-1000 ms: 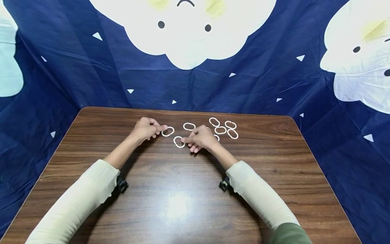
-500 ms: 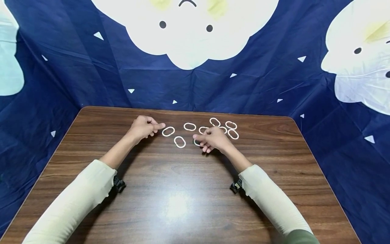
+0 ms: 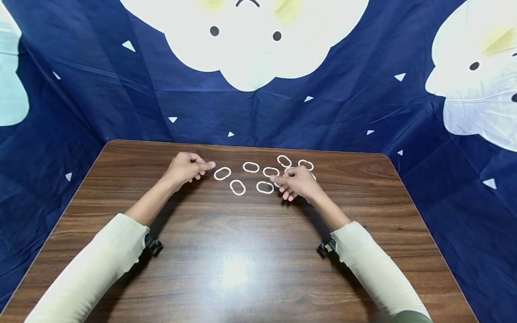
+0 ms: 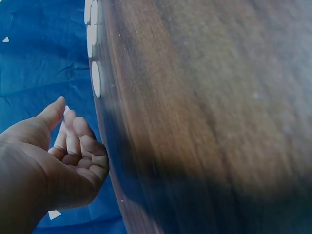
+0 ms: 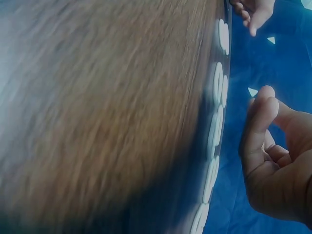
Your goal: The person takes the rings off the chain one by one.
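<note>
Several white oval open rings, each with a small gap, lie flat on the table. My left hand (image 3: 185,171) hovers beside the leftmost ring (image 3: 230,170), thumb pointing at it, apart from it. In the left wrist view the left hand (image 4: 63,156) has loosely bent fingers and holds nothing. Farther right, my right hand (image 3: 298,183) is over the ring cluster and partly covers several rings. Its thumb tip lies near a front ring (image 3: 265,193). In the right wrist view the right hand (image 5: 273,156) has thumb and forefinger tips close together, with no ring visible between them.
Another ring (image 3: 237,181) lies in front of the leftmost one, and one (image 3: 251,172) lies behind. More rings, such as one at the back right (image 3: 305,160), sit near the far edge of the brown wooden table (image 3: 242,233). A blue cloud-patterned cloth (image 3: 133,103) hangs beyond.
My right hand has moved right from the front-left ring, uncovering rings in the middle and covering some on the right. The left hand has drawn slightly left, away from the leftmost ring.
</note>
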Demonstrator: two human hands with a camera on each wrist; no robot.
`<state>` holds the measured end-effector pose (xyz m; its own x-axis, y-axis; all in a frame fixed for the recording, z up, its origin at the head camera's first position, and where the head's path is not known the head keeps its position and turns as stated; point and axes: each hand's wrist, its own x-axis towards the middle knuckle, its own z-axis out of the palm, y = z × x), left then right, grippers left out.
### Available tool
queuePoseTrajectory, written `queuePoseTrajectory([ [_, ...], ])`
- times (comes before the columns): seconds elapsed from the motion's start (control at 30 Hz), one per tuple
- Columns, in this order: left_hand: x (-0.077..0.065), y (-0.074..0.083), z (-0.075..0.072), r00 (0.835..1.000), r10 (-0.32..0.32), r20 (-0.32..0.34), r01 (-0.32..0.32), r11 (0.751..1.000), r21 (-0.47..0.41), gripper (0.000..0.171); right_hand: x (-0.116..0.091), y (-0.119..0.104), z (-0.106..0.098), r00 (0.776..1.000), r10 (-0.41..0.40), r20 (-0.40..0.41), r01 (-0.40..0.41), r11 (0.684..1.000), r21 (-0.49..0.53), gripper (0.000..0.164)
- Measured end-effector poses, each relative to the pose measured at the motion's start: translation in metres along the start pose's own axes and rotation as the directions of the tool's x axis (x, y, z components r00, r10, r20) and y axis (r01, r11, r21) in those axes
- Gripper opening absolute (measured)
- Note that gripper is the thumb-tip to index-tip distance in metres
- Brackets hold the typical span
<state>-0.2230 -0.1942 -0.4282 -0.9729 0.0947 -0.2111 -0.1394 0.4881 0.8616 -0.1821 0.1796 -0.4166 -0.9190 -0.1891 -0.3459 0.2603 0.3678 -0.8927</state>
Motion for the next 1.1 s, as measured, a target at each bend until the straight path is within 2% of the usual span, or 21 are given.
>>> queuePoseTrajectory([
  [0.53, -0.004, -0.002, -0.006, 1.000, 0.002, 0.012, -0.002, 1.000, -0.015, 0.037, -0.014, 0.016, -0.030, 0.998, 0.024, -0.051, -0.026, 0.999, -0.039, 0.042],
  [0.87, -0.006, -0.007, -0.018, 1.000, -0.008, 0.009, 0.008, 1.000, -0.001, 0.037, -0.020, 0.021, -0.050, 0.994, 0.035, -0.105, -0.041, 0.998, -0.057, 0.032],
  [1.1, -0.008, -0.011, -0.023, 1.000, -0.014, 0.006, 0.014, 1.000, -0.017, 0.035, -0.024, 0.023, -0.062, 0.991, 0.052, -0.123, -0.060, 0.996, -0.067, 0.034],
])
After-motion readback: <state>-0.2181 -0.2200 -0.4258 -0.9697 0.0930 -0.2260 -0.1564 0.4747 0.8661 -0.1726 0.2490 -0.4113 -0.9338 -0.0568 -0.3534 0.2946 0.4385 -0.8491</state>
